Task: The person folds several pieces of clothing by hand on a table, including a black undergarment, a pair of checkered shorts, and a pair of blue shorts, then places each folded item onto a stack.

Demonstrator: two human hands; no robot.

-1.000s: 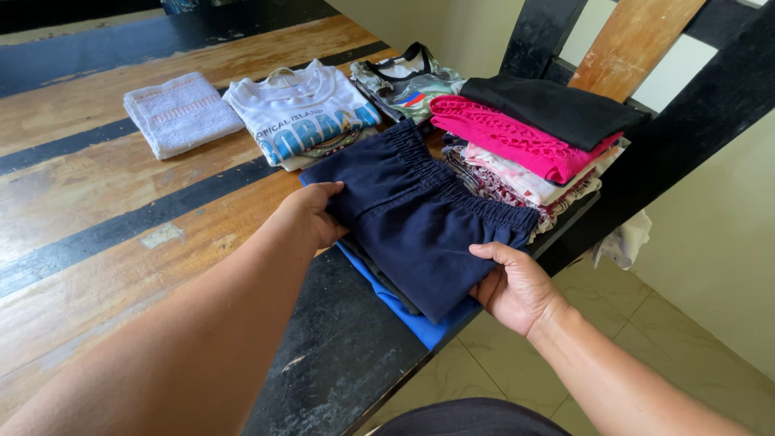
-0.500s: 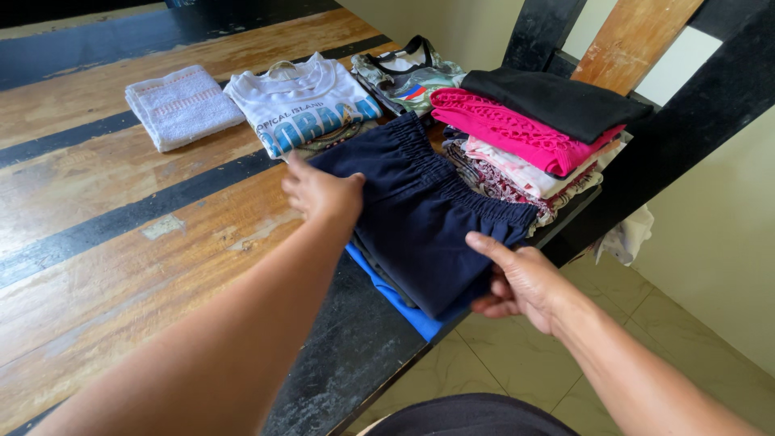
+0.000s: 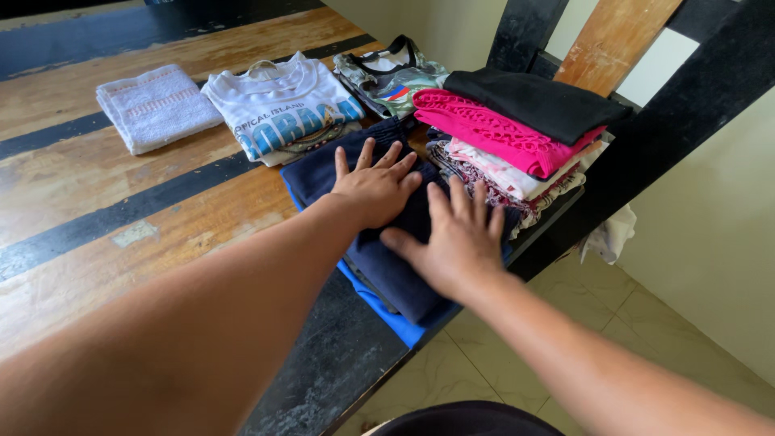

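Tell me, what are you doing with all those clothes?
A person presses both palms flat on folded navy shorts atop a small pile on a wooden table. The left hand and right hand lie side by side. Beside them sit a stack with a pink top, a white T-shirt and a white towel.

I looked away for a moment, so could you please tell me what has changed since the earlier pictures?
Both hands let go of the navy garment's edges and moved on top of it: the left hand and right hand now lie flat, fingers spread. The white towel, printed T-shirt and stacked clothes stayed put.
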